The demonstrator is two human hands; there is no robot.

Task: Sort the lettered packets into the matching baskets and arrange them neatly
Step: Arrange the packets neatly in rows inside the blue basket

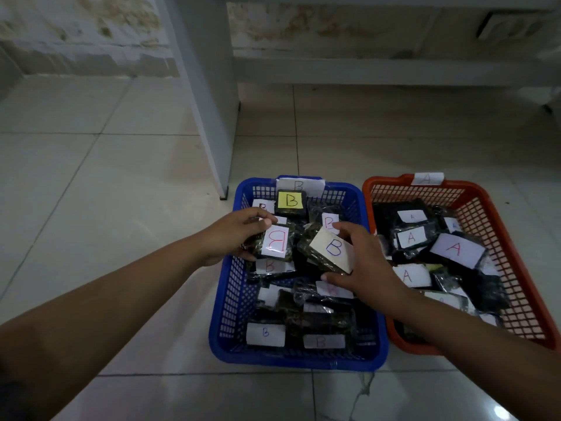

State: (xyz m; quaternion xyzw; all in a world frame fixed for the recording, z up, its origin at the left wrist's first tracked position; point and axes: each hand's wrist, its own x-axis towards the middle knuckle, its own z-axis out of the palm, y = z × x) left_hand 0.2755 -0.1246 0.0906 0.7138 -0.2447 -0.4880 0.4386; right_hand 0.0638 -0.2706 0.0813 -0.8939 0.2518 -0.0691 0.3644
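Tiled floor (pixel 121 177); each hand (pixel 233 235) grips a B packet (pixel 276 243)

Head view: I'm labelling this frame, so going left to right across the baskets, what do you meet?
Left hand gripping a red-B packet → right hand gripping a blue-B packet, both over the blue basket → orange basket holding A packets.

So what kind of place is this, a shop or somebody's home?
Hard to tell; probably a plain back room or storeroom. The blue basket and red basket sit on a tiled floor, near a stained wall.
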